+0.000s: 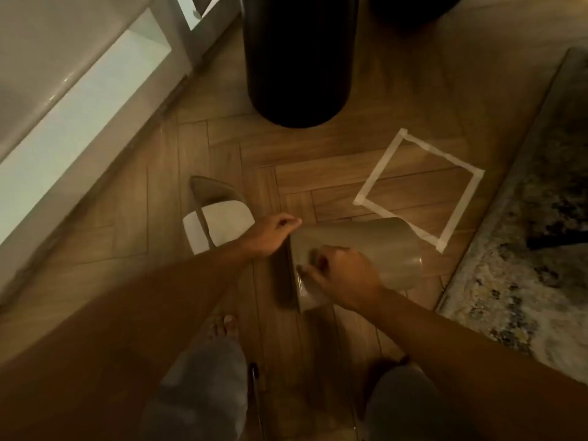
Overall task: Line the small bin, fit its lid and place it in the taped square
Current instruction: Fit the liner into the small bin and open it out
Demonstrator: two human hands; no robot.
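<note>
The small taupe bin [366, 246] lies tilted on its side on the wooden floor, its open mouth toward me and its base toward the taped square [420, 186]. My left hand [270, 233] grips the far edge of the bin's rim. My right hand [340, 275] is closed on the near rim, where a thin clear liner [305, 291] seems to wrap the edge. The bin's lid [219, 218], taupe with a white swing flap, rests on the floor to the left of the bin.
A tall black cylindrical bin [296, 58] stands behind. White cabinet shelving [79, 106] runs along the left. A patterned rug [525, 233] borders the right side. My bare foot [222, 326] and knees are below the bin.
</note>
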